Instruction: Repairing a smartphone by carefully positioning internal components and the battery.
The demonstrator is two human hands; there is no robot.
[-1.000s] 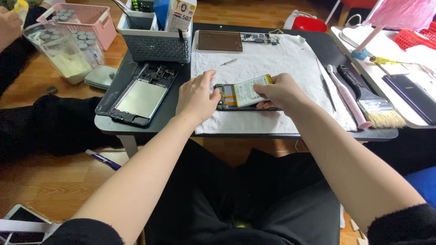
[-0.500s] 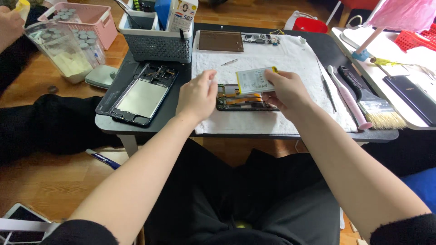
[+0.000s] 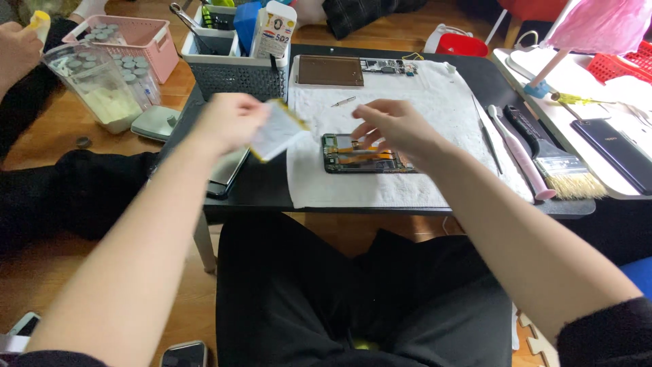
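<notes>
Left hand: I am seeing my left hand [image 3: 227, 122] pinching a flat white battery [image 3: 277, 129] by its left end, lifted above the left edge of the worktop [image 3: 265, 187].
Battery: its picture is smearing; the long axis is running left to right, tilting down toward the right.
Right hand: my right hand [image 3: 397, 126] is hovering open and empty, fingers loosely spread, just above the opened phone [image 3: 363, 155].
Phone: it is lying flat on the white towel [image 3: 407, 109], long axis left to right, orange ribbon cables showing inside.
Grey basket: the grey basket [image 3: 234, 71] is holding tools and a white carton.
Pink basket: the pink basket [image 3: 146, 41] is holding small capped vials.
Clear jug: the clear jug [image 3: 102, 92] is holding a pale powder or liquid; I cannot tell which.
</notes>
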